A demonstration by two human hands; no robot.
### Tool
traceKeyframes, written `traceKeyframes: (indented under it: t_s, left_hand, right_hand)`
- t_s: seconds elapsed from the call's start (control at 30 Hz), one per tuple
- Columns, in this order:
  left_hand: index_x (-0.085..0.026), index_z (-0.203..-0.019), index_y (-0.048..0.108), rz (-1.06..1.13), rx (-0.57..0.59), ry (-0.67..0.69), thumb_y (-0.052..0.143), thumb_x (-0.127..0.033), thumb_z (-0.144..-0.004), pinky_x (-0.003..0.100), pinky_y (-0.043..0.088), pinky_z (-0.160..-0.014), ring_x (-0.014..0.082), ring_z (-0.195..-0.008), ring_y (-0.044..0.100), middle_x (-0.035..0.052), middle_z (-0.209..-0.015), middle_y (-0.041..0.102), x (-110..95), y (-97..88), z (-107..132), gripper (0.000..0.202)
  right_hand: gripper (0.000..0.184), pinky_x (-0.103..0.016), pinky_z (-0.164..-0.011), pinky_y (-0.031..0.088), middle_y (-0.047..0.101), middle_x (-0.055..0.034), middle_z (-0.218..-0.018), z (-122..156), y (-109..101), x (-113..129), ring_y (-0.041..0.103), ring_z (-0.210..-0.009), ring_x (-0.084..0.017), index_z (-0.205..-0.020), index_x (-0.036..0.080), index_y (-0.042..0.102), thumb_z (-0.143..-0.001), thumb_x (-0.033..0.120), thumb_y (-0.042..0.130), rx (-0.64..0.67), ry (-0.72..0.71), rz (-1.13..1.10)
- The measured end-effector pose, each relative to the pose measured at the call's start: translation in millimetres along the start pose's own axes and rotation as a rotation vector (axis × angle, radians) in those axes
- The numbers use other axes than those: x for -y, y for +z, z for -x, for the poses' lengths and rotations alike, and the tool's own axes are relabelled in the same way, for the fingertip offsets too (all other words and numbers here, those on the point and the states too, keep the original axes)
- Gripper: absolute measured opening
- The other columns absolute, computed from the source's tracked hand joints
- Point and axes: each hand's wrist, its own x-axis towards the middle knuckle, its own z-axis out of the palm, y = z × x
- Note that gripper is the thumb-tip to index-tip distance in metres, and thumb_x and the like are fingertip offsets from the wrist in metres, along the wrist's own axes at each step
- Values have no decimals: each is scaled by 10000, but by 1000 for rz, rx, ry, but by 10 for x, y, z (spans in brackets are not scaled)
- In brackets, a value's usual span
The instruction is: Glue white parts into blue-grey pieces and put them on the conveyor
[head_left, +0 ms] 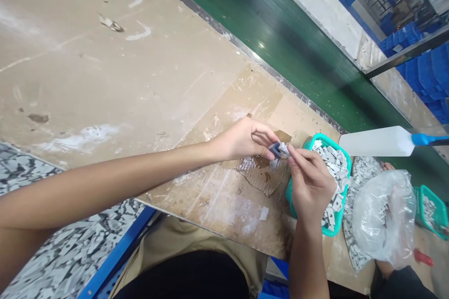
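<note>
My left hand (250,140) pinches a small dark grey plastic part (274,150) between thumb and fingers. Against it, a small whitish piece (283,148) is gripped by the fingertips of my right hand (310,177). The two pieces touch or nearly touch; their exact fit is too small to tell. Both hands are above a worn cardboard patch (268,180) on the worktable. Just right of my right hand stands a green basket (347,182) filled with small light grey parts (331,159), partly hidden by that hand.
A green conveyor belt (266,32) runs beyond the table edge. A white squeeze bottle (379,142) lies past the basket, near a clear plastic bag (384,215) and a second green basket (430,210). A blue crate (119,252) of grey parts is at lower left. Another person's arm shows at right.
</note>
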Motion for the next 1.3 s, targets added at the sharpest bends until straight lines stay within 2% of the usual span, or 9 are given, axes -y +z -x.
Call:
traceKeyframes:
  t_s: [0.13,0.4,0.5,0.73,1.0,1.1,1.17,1.23,1.3]
  left_hand:
    - [-112,-781,711,-17,-20,31,850,-97,-570,316,601,-796,172,-740,740,59,-784,766,-9,29,36,252]
    - [-115,-794,716,-82,-166,65,841,-124,-582,299,605,-763,194,-770,748,75,-821,775,-19,127,121,246]
    - [-106,-827,728,-95,-211,38,818,-107,-599,275,596,-731,181,-749,742,80,-819,774,-31,151,142,245]
    - [-112,-770,724,-128,-274,-67,797,-88,-571,234,569,-643,156,-662,710,55,-720,752,-25,142,105,214]
    - [-119,-783,733,-172,-263,-138,844,-101,-550,210,542,-606,138,-614,679,51,-695,738,-70,118,30,259]
    - [-126,-880,740,-44,-199,-189,859,-159,-610,229,562,-625,160,-652,700,63,-757,743,-135,77,13,297]
    - [-123,-943,741,70,-154,-217,828,-165,-674,253,590,-684,178,-719,721,84,-847,749,-185,33,5,286]
    - [-111,-973,740,158,-137,-237,756,-119,-743,246,601,-715,170,-744,722,102,-913,745,-226,-22,-3,231]
    - [-95,-986,732,231,-155,-248,670,-62,-793,217,599,-699,151,-723,712,107,-901,736,-255,-74,-15,205]
  right_hand:
    - [341,-300,-725,566,701,-30,-946,7,4,1,671,-852,-159,-1136,342,747,-914,130,597,36,8,25]
    - [411,-311,-720,565,669,-46,-905,7,54,4,662,-825,-158,-1135,325,752,-919,90,493,77,-8,27]
    - [427,-291,-720,552,643,-37,-889,-6,67,-2,644,-824,-146,-1163,322,739,-919,78,488,113,-8,-3]
    - [476,-243,-678,494,570,-12,-809,-3,85,-63,574,-761,-125,-1197,299,725,-907,43,446,205,-42,-14]
    - [500,-232,-707,494,641,-28,-836,2,82,-82,601,-760,-127,-1206,257,725,-881,27,424,230,-23,19]
    - [394,-235,-696,494,676,-26,-829,-41,1,-41,610,-740,-134,-1253,232,695,-942,137,473,160,27,6]
    - [354,-253,-713,499,706,-38,-871,-66,-114,-36,628,-764,-147,-1252,222,694,-962,208,491,38,76,44]
    - [333,-280,-745,503,723,-57,-934,-72,-267,-75,643,-802,-168,-1210,207,715,-961,236,495,-97,135,125]
    - [308,-303,-754,500,722,-67,-957,-52,-419,-160,641,-791,-183,-1142,191,738,-945,230,505,-119,208,248]
